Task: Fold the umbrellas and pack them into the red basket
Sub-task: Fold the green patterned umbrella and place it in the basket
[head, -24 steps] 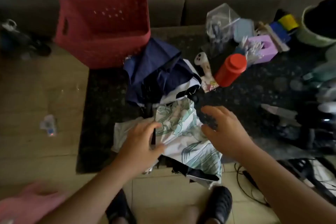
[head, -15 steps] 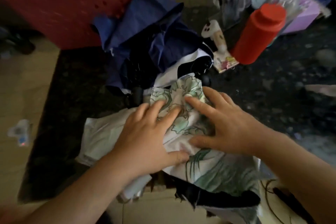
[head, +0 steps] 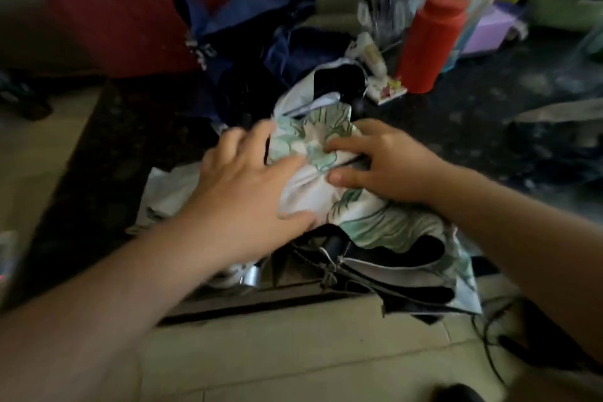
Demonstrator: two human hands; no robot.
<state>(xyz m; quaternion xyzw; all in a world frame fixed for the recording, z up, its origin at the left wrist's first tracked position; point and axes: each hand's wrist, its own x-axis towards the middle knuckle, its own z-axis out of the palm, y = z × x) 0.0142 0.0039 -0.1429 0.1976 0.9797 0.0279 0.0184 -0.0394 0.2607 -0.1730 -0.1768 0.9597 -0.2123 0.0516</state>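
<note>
The red plastic basket (head: 124, 3) sits upper left. At frame centre, the left hand (head: 241, 192) now presses spread fingers on the white, green-leaf-print fabric umbrella (head: 326, 153). The right hand (head: 381, 163) has closed from flat, pinching the canopy. Gathering has begun; packing remains.

No text, label, brand or number can be read. The strap of the crumpled navy fabric umbrella (head: 261, 39), at eleven o'clock, carries white marks too blurred to make out. The small printed card (head: 390, 91) at one o'clock shows only coloured blotches.
</note>
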